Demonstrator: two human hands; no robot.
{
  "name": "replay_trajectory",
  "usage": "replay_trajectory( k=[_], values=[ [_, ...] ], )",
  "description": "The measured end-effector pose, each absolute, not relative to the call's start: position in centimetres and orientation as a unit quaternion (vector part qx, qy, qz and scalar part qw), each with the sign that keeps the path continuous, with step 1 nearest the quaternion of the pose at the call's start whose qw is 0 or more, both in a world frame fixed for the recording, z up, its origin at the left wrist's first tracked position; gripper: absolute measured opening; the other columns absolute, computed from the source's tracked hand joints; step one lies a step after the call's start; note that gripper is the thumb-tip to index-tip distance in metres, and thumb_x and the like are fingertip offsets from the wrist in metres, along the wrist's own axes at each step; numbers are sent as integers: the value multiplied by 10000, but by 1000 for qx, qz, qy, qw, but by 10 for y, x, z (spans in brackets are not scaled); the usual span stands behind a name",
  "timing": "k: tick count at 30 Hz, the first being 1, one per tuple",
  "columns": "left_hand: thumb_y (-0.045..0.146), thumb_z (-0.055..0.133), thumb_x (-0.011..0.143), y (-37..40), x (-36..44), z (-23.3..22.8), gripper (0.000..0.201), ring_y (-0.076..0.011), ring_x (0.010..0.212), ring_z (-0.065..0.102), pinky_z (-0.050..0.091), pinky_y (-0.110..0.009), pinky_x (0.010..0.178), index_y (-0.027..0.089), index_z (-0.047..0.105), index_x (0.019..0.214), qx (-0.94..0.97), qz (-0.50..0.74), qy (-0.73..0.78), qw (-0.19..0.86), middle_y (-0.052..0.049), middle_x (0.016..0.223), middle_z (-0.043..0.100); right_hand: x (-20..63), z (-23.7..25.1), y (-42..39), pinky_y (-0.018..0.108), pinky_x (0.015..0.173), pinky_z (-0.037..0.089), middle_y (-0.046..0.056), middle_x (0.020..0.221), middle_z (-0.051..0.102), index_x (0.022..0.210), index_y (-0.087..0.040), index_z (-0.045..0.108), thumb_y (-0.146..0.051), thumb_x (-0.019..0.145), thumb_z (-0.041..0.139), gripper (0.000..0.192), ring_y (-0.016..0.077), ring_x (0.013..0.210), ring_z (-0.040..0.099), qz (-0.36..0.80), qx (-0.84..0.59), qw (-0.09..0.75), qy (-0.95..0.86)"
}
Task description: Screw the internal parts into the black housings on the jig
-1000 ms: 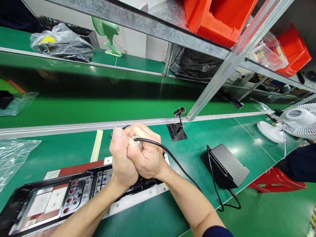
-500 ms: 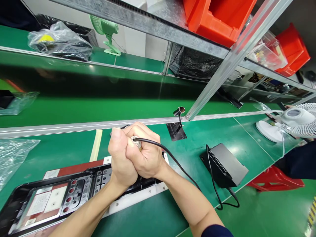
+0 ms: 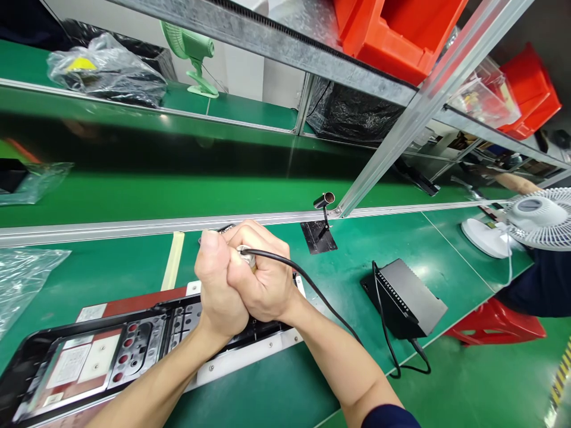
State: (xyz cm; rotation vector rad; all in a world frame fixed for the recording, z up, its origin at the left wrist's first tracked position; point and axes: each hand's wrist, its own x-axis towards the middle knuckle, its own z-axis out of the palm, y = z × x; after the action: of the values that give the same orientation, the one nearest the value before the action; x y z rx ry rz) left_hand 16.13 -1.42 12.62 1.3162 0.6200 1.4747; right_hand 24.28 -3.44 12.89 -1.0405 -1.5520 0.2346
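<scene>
My left hand point(image 3: 219, 291) and my right hand point(image 3: 263, 276) are pressed together, closed round an upright corded hand tool point(image 3: 247, 255). Only its pale top end shows between the fingers; the rest is hidden, so its exact kind is unclear. From that top a black cable point(image 3: 319, 291) runs down to the right, past my right forearm. Beneath both hands lies a long black plastic frame point(image 3: 160, 309) with ribs and holes, seated in a fixture with a white rail point(image 3: 250, 359). Where the tool's tip meets the frame cannot be seen.
A small black stand with a tube holder point(image 3: 325, 201) is behind my hands. To the right sit a black box with a cord point(image 3: 408, 297) and a white fan point(image 3: 533, 217). An aluminium post point(image 3: 392, 142) rises behind; another person's arm point(image 3: 517, 181) shows far right.
Both hands keep the same grip in the same place. At the far right, the other person's forearm has come into view above the white fan.
</scene>
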Motion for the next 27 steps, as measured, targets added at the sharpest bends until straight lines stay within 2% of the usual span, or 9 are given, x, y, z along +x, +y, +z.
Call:
replay_trajectory(
  k=[7,11,15,21,27],
  values=[
    [665,513,1080,-14,161,127,622,-158,574,305,381,-342,493,236,401,645,531,609,255,531,28,647,318,243,128,-34,358,908,637,20,946,738,867,-274,489,-287,1070,593,228,170,905,712,100,-483,541,-681],
    [681,519,1070,-15,162,130,641,-156,540,303,379,-341,469,236,414,622,537,616,270,510,29,628,318,243,130,-34,364,912,646,16,887,718,847,-275,484,-332,1077,573,253,173,874,707,98,-463,571,-671],
    [628,575,1055,-15,162,130,606,-153,532,265,362,-342,463,238,426,617,524,627,284,502,37,619,278,243,130,-34,370,916,652,18,879,706,836,-274,473,-340,1081,548,264,172,883,704,104,-475,564,-668],
    [627,642,1005,-14,160,124,588,-166,575,342,347,-357,471,243,381,642,507,601,286,547,20,643,377,244,131,-35,354,921,641,21,891,704,855,-269,490,-335,1094,500,249,163,881,700,102,-469,566,-670],
    [630,644,1012,-13,160,122,603,-162,567,301,337,-370,495,248,353,647,498,617,286,538,31,639,334,243,130,-35,368,921,644,16,887,704,855,-268,515,-376,1099,507,267,169,874,695,109,-462,580,-661]
  ],
)
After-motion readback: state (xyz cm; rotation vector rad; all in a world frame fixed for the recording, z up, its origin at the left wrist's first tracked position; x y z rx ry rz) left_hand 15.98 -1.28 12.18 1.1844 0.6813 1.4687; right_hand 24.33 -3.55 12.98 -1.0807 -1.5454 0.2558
